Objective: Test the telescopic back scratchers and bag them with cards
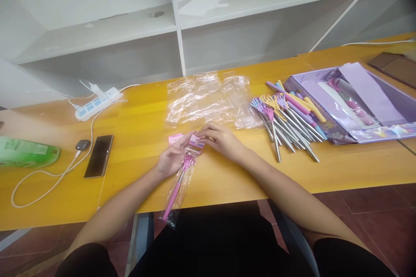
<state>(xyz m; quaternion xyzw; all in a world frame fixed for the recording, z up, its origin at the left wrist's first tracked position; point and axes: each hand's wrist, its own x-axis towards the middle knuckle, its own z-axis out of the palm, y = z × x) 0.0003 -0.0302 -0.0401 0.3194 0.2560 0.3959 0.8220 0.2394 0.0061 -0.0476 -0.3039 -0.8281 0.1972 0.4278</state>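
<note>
A pink back scratcher (172, 199) with a hand-shaped head lies inside a clear plastic bag (186, 186), its lower end hanging over the table's front edge. Pink printed card (196, 141) shows at the bag's top, partly covered by my fingers. My left hand (171, 159) is closed on the upper left of the bag, by the scratcher's head. With bent fingers my right hand (221, 139) pinches the card at its right side. More back scratchers (289, 123) with yellow, blue, purple and pink heads lie piled to the right.
Several clear empty bags (204, 99) lie behind my hands. At right stands a purple box (341, 136) with a packaged item inside. On the left are a phone (99, 156), a power strip (98, 104), a charger cable (61, 174) and a green package (29, 152). White shelving (180, 47) rises behind.
</note>
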